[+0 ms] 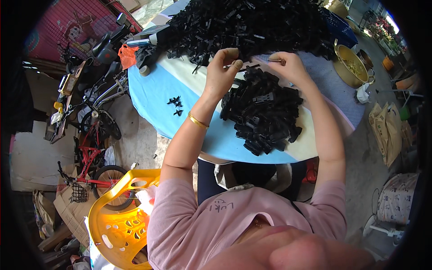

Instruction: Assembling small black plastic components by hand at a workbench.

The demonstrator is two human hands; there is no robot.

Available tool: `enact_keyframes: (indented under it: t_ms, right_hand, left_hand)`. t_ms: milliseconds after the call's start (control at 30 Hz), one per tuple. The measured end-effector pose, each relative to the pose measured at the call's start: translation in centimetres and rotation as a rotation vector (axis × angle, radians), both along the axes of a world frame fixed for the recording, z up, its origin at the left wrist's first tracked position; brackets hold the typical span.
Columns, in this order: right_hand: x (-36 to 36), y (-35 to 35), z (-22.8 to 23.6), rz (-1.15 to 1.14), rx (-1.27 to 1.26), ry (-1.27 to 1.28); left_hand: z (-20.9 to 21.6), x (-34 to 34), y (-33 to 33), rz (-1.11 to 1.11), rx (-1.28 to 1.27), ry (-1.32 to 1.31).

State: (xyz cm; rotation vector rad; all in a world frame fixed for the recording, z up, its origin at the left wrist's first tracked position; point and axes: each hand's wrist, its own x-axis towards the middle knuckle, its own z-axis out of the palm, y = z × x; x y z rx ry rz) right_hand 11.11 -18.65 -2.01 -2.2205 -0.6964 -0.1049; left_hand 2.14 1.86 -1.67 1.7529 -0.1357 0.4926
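Note:
Both my hands are raised over a cloth-covered round table, between two heaps of black plastic parts. My left hand is curled with thumb and fingers close together; tan covers sit on the fingertips. A narrow black piece shows by its thumb, but what the fingers grip is hidden. To the right, my right hand pinches a thin dark piece between thumb and forefinger. Below the hands lies the smaller heap of black plastic parts, nearest to me. Behind them rises the large heap of black plastic parts.
A few small black pieces lie apart at the table's left. An orange plastic bag and a white round cap sit at the left edge. A gold-coloured pot stands right. Bicycles and a yellow chair stand left.

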Motion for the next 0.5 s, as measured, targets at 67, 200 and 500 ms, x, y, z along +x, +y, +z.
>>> enact_keyframes:
  t_ms: [67,200,500]
  right_hand:
    - [-0.9,1.2,0.6,-0.018,-0.069,-0.030]
    - [-1.4,1.5,0.8,-0.034,-0.200,-0.056]
    - [-2.7,0.7,1.7,-0.058,-0.179,-0.043]
  left_hand:
    - [-0.7,0.5,0.2,-0.037,0.141,0.006]
    - [-1.8,2.5,0.0,-0.187,0.528,-0.013]
    - [-2.9,3.1,1.1,-0.205,0.749,-0.027]
